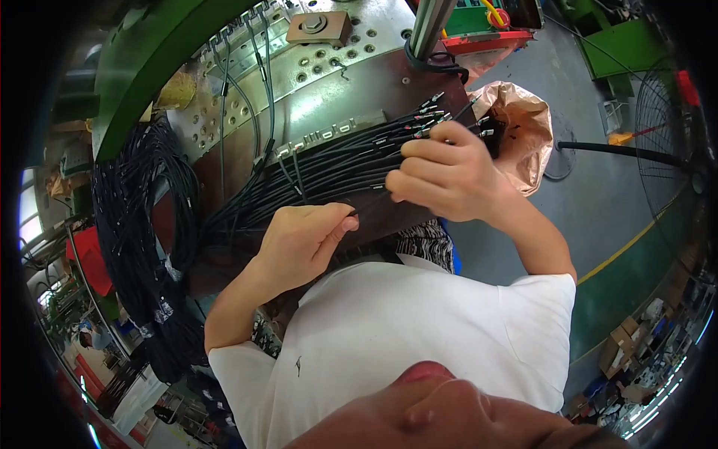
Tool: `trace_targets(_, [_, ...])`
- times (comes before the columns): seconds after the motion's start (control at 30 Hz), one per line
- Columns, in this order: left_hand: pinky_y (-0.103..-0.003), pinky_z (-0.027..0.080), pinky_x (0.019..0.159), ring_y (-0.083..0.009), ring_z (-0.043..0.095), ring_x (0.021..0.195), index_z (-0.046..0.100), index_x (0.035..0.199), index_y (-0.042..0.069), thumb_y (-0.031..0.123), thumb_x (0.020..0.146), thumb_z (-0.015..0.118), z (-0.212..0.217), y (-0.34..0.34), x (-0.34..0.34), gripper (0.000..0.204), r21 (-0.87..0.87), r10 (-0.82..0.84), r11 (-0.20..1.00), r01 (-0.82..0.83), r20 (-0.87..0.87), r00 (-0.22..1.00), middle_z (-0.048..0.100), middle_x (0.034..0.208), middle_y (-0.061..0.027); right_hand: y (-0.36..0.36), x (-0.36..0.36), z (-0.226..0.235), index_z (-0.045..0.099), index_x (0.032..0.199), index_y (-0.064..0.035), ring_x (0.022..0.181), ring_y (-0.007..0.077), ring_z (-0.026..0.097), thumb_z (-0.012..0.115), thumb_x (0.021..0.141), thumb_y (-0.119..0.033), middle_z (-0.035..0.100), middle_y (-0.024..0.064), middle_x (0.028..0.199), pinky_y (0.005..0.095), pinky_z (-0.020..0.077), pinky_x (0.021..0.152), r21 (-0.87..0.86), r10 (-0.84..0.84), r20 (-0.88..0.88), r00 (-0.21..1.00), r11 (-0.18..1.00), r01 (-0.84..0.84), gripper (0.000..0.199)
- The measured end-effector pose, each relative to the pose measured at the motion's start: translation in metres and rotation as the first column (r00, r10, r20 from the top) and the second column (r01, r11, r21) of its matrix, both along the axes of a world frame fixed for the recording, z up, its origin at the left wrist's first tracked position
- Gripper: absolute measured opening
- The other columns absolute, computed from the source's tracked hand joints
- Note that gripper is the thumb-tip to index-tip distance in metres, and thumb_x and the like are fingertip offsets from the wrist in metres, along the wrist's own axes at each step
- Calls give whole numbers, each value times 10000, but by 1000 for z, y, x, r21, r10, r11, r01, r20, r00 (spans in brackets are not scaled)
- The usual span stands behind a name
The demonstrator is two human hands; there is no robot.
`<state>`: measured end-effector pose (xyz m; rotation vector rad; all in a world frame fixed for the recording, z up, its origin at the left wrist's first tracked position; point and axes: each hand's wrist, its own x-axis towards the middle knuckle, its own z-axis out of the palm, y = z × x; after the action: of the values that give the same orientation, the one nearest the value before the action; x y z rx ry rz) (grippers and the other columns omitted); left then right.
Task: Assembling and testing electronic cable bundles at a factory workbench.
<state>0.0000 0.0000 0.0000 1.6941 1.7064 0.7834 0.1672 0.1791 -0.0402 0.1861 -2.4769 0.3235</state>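
My left hand is closed, thumb and forefinger pinched on a thin black cable in front of my chest. The same cable appears to run up to my right hand, whose fingers curl around it; its path inside that fist is hidden. Just beyond both hands, a bundle of black cables lies across the dark bench. Many of its right-hand ends carry small metal connectors, and a few bear white-printed sleeves.
A copper-coloured bag stands open right of the bench. Thick black cable coils hang at the left. Behind the bundle are a perforated metal plate, a bolted block and a green machine frame. A floor fan stands farther right.
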Motion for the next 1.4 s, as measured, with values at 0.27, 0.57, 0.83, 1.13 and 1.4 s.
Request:
trace_targets(0.27, [-316,420,465,-266,556,513,594,837,24,67,871,583,3,-2,4,56,-67,18,998,-9,128,992,590,646,-101,37,33,8,624,805,-92,937,220,587,689,705,-131,603,18,947,332,473,759,-56,-172,-10,985,984,171,125])
trace_targets(0.57, [-208,298,441,-37,379,473,581,823,-2,237,1001,413,5,-42,1,342,-359,367,919,-162,631,683,457,514,15,65,36,-17,605,959,-84,813,221,577,649,749,-50,564,42,889,350,471,755,58,-435,223,872,899,434,217])
trace_targets(0.83, [-199,291,458,-40,367,492,556,890,1,266,1013,370,-12,-68,-3,346,-374,409,913,-165,829,382,482,558,0,53,-6,5,635,895,-80,821,204,587,640,706,-66,577,37,912,341,462,731,131,-290,46,956,951,282,190])
trace_targets(1.13, [-188,318,489,-42,375,515,539,941,7,279,1017,339,-28,-89,-7,346,-383,420,904,-191,881,220,499,589,-4,-25,-94,-20,607,953,-25,824,256,586,599,704,-31,580,76,923,349,458,732,-252,11,75,997,968,9,249])
trace_targets(1.4, [-190,328,494,-45,392,526,528,919,-4,277,1015,339,-31,-90,-12,352,-415,432,899,-138,892,131,502,594,-11,-29,-90,-4,577,933,8,840,265,598,597,702,-51,579,120,930,332,503,715,5,-28,224,974,1000,27,240])
